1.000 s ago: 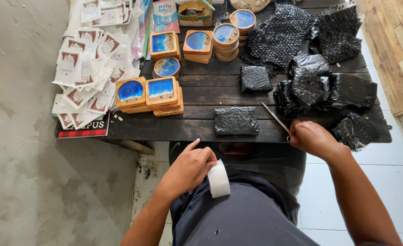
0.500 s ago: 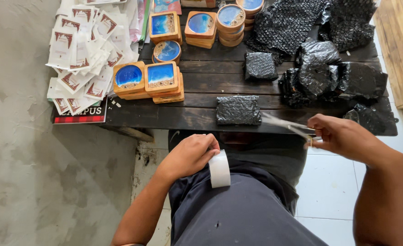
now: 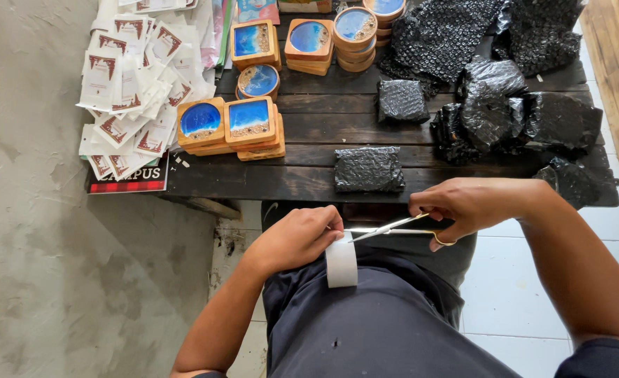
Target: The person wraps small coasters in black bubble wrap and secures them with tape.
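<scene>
My left hand (image 3: 297,239) grips a roll of clear tape (image 3: 341,262) against my lap. In my right hand (image 3: 472,204) is a pair of slim scissors (image 3: 392,228) with gold handles, blades pointing left, their tips at the top of the roll beside my left thumb. Just beyond my hands, a flat packet wrapped in black bubble wrap (image 3: 369,169) lies at the near edge of the dark wooden table (image 3: 316,133).
Stacks of wooden coasters with blue resin tops (image 3: 229,126) stand on the table's left and far side. Several black-wrapped packets (image 3: 495,112) and loose black bubble wrap (image 3: 442,35) fill the right. A heap of white paper cards (image 3: 131,84) overhangs the left end.
My right hand has brought the scissors down from the table edge and leftward to the tape roll. My left hand has kept the roll on my lap.
</scene>
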